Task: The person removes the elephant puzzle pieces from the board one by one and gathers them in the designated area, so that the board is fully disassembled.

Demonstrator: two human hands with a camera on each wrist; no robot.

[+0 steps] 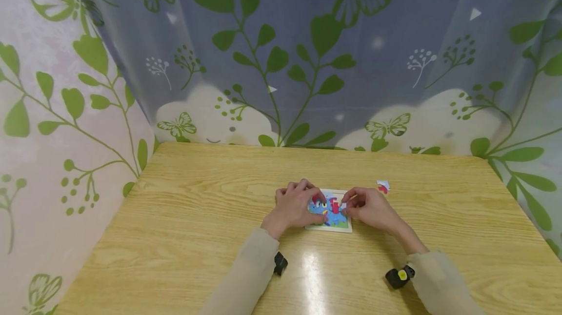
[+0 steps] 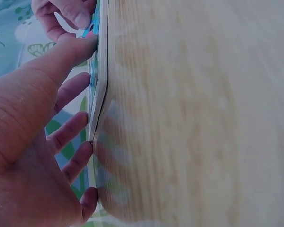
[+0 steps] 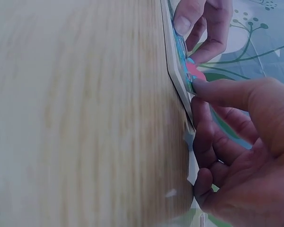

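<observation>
A small jigsaw puzzle with a blue cartoon dragon lies in a pale wooden frame on the table. My left hand spreads over its left side, thumb and index fingertips on the picture, the other fingers at the edge and on the tabletop. At the right side, my right hand pinches a pink and blue puzzle piece between thumb and fingers. That piece stands tilted up from the board in the right wrist view, its far part hidden by the fingers.
Loose puzzle pieces, white and red, lie on the wooden table beyond my right hand. A patterned curtain with leaves and butterflies hangs along the table's back edge and sides. Black wrist cameras are strapped at both sleeves.
</observation>
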